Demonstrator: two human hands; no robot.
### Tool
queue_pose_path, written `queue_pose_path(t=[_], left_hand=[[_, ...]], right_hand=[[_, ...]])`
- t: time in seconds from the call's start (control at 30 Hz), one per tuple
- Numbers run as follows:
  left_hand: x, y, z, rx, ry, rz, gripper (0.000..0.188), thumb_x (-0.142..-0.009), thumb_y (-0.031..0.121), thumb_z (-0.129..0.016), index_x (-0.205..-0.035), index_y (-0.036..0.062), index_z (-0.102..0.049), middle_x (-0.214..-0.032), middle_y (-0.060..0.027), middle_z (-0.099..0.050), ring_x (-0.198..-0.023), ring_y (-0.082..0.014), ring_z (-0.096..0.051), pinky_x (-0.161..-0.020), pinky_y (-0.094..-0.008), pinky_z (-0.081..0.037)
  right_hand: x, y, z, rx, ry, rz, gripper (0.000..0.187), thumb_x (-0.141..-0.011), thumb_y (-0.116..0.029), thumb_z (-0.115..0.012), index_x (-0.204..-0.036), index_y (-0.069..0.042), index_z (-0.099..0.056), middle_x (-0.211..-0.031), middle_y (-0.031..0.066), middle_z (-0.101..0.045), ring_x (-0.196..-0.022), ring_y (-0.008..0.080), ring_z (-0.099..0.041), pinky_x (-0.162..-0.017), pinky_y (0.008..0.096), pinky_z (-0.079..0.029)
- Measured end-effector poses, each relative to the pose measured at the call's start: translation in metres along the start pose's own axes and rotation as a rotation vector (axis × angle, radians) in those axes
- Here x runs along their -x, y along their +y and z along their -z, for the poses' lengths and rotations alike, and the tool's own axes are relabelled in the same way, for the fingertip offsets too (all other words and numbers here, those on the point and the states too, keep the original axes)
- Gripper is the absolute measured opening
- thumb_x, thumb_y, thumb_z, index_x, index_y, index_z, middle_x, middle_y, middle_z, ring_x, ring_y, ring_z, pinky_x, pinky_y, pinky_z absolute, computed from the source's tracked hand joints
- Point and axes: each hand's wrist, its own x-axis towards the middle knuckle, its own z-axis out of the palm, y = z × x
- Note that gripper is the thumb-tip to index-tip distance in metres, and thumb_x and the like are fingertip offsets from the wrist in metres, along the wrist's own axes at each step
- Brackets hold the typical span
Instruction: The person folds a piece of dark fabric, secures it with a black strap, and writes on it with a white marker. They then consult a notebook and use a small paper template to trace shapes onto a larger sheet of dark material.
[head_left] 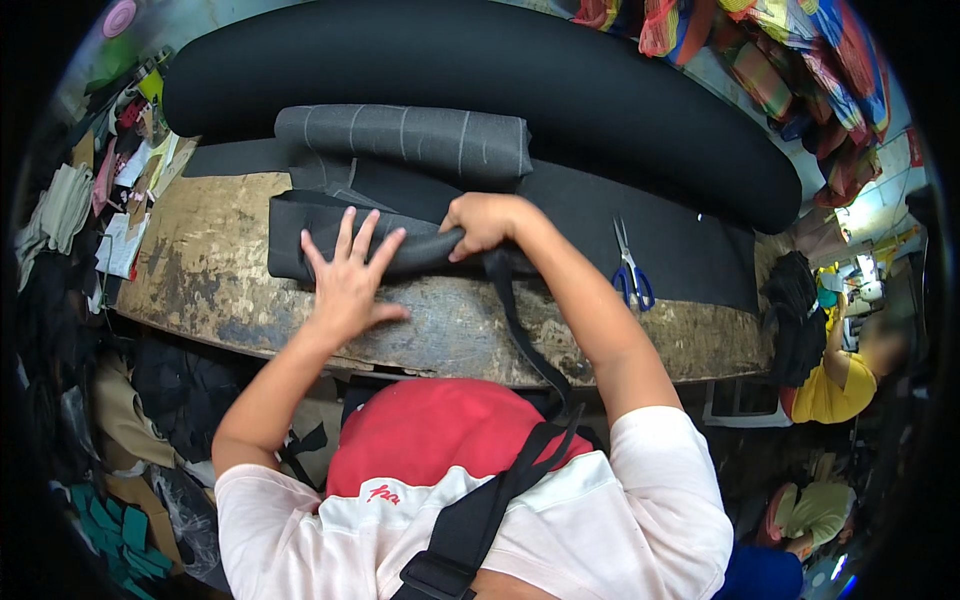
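Observation:
On the worn wooden table (220, 250) lies a folded piece of dark fabric (288, 235). My left hand (352, 270) presses on it with the fingers spread. At the right end of the fold, my right hand (487, 220) is closed on the fabric's edge, thumb and fingers gripping it. A black strap (530, 345) runs from near my right hand over the table edge toward my body. Behind the fold lies a rolled grey fabric (400, 135) with pale lines. Scissors with blue handles (630, 275) rest on black cloth to the right of my right arm.
A large black fabric roll (480, 70) stretches along the table's far side. Colourful striped bags (800, 60) hang at the upper right. Papers and cloth scraps (120, 240) crowd the left side. At the right, a person in a yellow shirt (840, 385) sits near a dark bundle (795, 310).

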Motion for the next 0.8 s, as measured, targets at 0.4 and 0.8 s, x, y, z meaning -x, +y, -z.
queue_pose_path(t=[0.4, 0.8], left_hand=[[-0.158, -0.085, -0.031, 0.492, -0.838, 0.032, 0.070, -0.075, 0.054, -0.066, -0.112, -0.0044, -0.060, -0.098, -0.0219, -0.066, -0.093, -0.0306, -0.063, -0.085, -0.0362, -0.047], [-0.182, -0.054, 0.007, -0.255, 0.010, -0.159, 0.081, -0.057, 0.019, -0.082, -0.129, 0.0202, -0.045, -0.123, -0.0082, -0.053, -0.117, -0.0254, -0.047, -0.094, -0.0473, -0.039]], right_hand=[[0.028, -0.030, -0.065, 0.516, 0.780, -0.310, 0.073, -0.063, -0.029, -0.075, -0.129, -0.011, -0.050, -0.121, 0.0207, -0.054, -0.066, 0.0225, -0.064, -0.056, 0.0321, -0.050], [0.003, -0.003, -0.061, 0.456, 0.702, -0.304, 0.049, -0.083, -0.011, -0.051, -0.132, -0.012, -0.047, -0.124, 0.0246, -0.051, -0.065, 0.0235, -0.067, -0.055, 0.0314, -0.052]])
